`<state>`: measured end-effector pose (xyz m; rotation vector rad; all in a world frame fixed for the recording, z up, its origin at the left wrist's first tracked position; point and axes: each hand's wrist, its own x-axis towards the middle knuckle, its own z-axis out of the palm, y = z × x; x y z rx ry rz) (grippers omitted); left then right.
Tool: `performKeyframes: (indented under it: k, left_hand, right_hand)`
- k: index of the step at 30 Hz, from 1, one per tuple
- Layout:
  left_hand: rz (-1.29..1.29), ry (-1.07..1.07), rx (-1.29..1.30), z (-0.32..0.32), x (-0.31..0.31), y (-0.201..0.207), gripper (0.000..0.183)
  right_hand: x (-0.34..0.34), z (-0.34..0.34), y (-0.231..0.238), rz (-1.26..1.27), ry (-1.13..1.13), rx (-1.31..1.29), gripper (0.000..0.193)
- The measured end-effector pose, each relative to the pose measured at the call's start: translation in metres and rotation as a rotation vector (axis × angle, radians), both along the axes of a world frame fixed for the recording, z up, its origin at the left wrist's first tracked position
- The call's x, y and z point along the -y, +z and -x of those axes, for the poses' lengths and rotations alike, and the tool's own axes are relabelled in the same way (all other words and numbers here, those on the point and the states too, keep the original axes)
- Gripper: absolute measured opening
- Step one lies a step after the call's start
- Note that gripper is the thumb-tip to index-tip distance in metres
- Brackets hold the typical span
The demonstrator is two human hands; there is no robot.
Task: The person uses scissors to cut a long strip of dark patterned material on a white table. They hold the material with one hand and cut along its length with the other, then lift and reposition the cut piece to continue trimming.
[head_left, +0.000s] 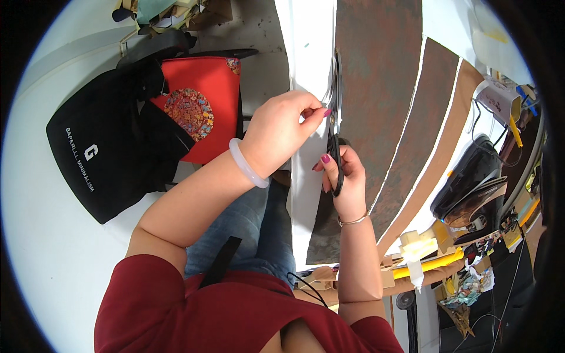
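My right hand (348, 176) grips a pair of black-handled scissors (334, 138), thumb and fingers in the handles. Their long blades point away from me along the left edge of a dark, mottled brown-grey sheet (376, 82). Beside the scissors' pivot, my left hand (288, 120) has thumb and fingertips pinched together. Whatever lies between those fingertips is too small to make out. A pale bangle circles my left wrist, and a thin bracelet my right. Under the sheet is a white table surface (309, 65).
More brown strips (432, 100) with white edges lie to the right. Beyond them sit a shiny black pouch (468, 179), a white box (497, 100) and a yellow tool (432, 263). At left, a black bag (112, 141) and a red patterned cushion (206, 106) rest on a chair.
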<state>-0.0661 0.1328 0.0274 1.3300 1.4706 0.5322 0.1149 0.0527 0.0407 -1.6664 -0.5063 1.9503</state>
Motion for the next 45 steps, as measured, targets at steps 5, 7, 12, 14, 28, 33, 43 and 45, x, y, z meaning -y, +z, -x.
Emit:
performKeyframes:
  k: [5, 7, 12, 14, 28, 33, 43, 45]
  left_hand:
    - [0.005, -0.003, 0.003, 0.000, 0.000, 0.001, 0.012]
    - [0.003, 0.002, 0.011, 0.000, 0.001, 0.002, 0.012]
    - [-0.008, 0.009, 0.041, 0.002, 0.001, 0.001, 0.011]
    - [-0.025, 0.015, 0.040, 0.002, 0.002, 0.000, 0.010]
    - [-0.063, 0.016, 0.082, 0.003, 0.004, 0.000, 0.005]
    - [-0.021, 0.006, 0.070, 0.005, 0.003, 0.000, 0.006]
    - [-0.010, 0.009, 0.105, 0.007, 0.005, -0.001, 0.009]
    - [-0.005, 0.010, 0.111, 0.007, 0.005, -0.001, 0.009]
  right_hand:
    - [-0.009, 0.003, 0.001, -0.035, -0.023, 0.012, 0.027]
    - [-0.014, 0.004, 0.000, -0.063, -0.021, 0.017, 0.028]
    - [-0.016, 0.007, 0.001, -0.042, 0.034, 0.037, 0.025]
    - [-0.015, 0.008, 0.001, -0.032, 0.046, 0.062, 0.024]
    - [-0.033, 0.011, 0.000, -0.050, 0.057, 0.068, 0.030]
    - [-0.039, 0.010, 0.001, -0.059, 0.078, 0.078, 0.030]
    - [-0.059, 0.018, 0.002, -0.093, 0.020, 0.036, 0.027]
    - [-0.059, 0.020, 0.001, -0.105, 0.019, 0.028, 0.027]
